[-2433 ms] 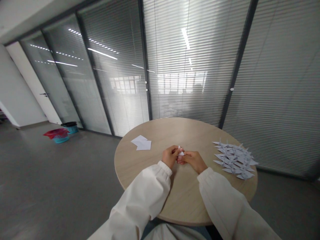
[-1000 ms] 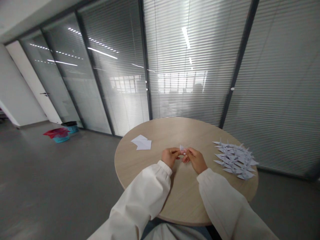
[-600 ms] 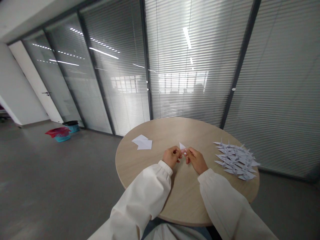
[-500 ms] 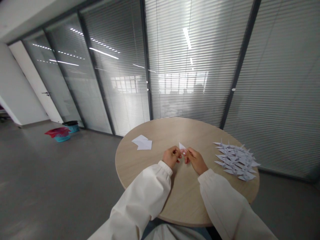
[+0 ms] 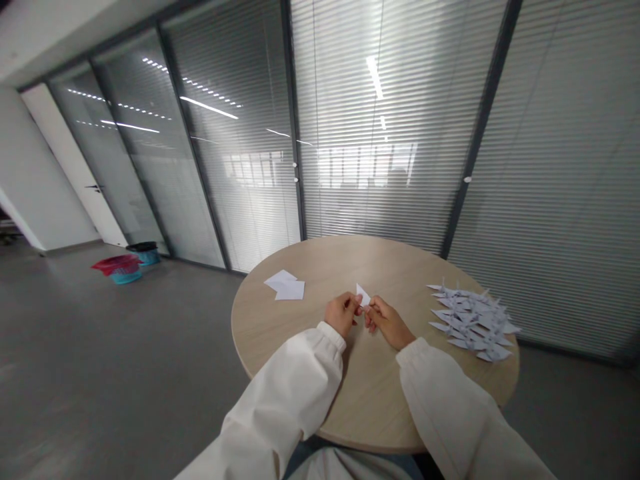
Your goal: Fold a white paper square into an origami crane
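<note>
A small folded piece of white paper [image 5: 363, 294] is held above the middle of the round table, its pointed end upward. My left hand [image 5: 343, 313] pinches its left side. From the right, my right hand [image 5: 387, 321] grips the lower edge with thumb and fingers, close to the left fingertips. The fingers cover the lower part of the paper. To the left lie a few flat sheets of white paper [image 5: 289, 289], overlapping. On the right side sits a dense cluster of folded paper cranes [image 5: 475, 320] with pointed wings.
The round wooden table [image 5: 370, 400] stands close to a glass partition with blinds [image 5: 380, 200]. On the grey floor at left are a blue basket with a red liner [image 5: 125, 273] and another with a black liner [image 5: 145, 255]. A white door [image 5: 75, 167] is farther back.
My right hand's fingers have shifted slightly left, closer to the left fingertips on the folded paper. My left hand has barely moved. The sheets and cranes lie as before.
</note>
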Available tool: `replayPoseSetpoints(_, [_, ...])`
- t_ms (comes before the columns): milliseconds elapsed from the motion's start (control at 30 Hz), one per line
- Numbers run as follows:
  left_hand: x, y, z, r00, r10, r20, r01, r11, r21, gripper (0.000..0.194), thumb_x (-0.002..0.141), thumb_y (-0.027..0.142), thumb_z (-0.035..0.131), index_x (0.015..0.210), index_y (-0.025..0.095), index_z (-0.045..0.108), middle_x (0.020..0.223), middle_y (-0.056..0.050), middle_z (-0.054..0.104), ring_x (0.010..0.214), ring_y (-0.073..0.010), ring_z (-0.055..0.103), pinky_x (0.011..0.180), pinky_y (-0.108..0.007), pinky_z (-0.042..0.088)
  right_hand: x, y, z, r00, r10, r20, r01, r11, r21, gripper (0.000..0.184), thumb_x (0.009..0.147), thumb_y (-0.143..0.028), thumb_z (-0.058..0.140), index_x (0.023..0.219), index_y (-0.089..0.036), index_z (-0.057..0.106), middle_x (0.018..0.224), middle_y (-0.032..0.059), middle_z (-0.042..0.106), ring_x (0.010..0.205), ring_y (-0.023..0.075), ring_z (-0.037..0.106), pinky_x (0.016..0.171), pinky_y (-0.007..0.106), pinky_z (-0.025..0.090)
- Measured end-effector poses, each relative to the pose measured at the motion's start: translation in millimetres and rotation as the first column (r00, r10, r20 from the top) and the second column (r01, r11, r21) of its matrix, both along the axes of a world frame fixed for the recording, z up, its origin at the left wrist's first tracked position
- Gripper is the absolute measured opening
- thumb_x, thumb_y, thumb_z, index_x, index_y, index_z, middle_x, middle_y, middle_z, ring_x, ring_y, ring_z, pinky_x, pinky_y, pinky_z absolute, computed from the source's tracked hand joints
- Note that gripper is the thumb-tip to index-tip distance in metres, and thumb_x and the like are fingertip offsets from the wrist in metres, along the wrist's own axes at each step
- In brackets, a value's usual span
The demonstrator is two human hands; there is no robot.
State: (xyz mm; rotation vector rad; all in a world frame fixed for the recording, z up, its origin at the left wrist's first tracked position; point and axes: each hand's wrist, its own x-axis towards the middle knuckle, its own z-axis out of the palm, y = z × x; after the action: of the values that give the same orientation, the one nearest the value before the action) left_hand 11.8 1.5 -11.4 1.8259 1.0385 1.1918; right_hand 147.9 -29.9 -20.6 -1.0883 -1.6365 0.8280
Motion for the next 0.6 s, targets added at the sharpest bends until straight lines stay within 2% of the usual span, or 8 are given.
replayPoseSetpoints(233, [1.4,-4.4,6.5,0.997,0.026,-0.072,-0.026,1.0,0.006,0.036,0.076,0.048,0.042,0.062,0.016,0.049,0.052,0.003,0.049,0.038,-0.0067,0.045,0.035,-0.017,0.036,1.5,-1.3,3.5,0.997,-0.06,0.04,0.059,0.998,0.022,0.021,0.079,-0.036,0.043,0.065,-0.02,0.043,0.045,-0.006,0.048,0.042,0.009,0.046,0.046,0.02,0.038])
replayPoseSetpoints(367, [2.2,-6.8,9.3,0.996,0.029,-0.084,-0.026,0.999,0.028,0.032,0.078,0.045,0.041,0.063,0.017,0.047,0.047,0.004,0.047,0.035,-0.0068,0.043,0.035,-0.016,0.034,0.0,-2.8,4.9,0.999,-0.032,-0.012,0.032,0.999,0.008,0.022,0.079,-0.037,0.043,0.064,-0.02,0.044,0.045,-0.0059,0.048,0.041,0.0092,0.046,0.046,0.021,0.039])
replayPoseSetpoints(467, [1.8,-6.5,9.7,0.997,0.024,-0.076,-0.021,0.999,0.038,0.031,0.078,0.044,0.04,0.062,0.018,0.046,0.046,0.004,0.046,0.034,-0.007,0.042,0.034,-0.016,0.033,-0.4,-3.0,5.3,0.998,-0.01,-0.059,0.01,1.0,-0.002,0.024,0.078,-0.04,0.045,0.066,-0.019,0.047,0.051,-0.0032,0.053,0.046,0.0103,0.05,0.048,0.021,0.042])
replayPoseSetpoints(600, [1.0,-5.1,8.3,0.997,-0.014,-0.076,0.017,0.999,0.032,0.031,0.078,0.043,0.041,0.063,0.017,0.046,0.046,0.005,0.045,0.033,-0.0062,0.041,0.033,-0.016,0.031,3.6,0.5,5.1,0.987,-0.082,-0.142,0.082,0.997,-0.008,0.032,0.075,-0.047,0.047,0.084,-0.017,0.054,0.07,0.0041,0.061,0.062,0.0151,0.058,0.051,0.024,0.046])
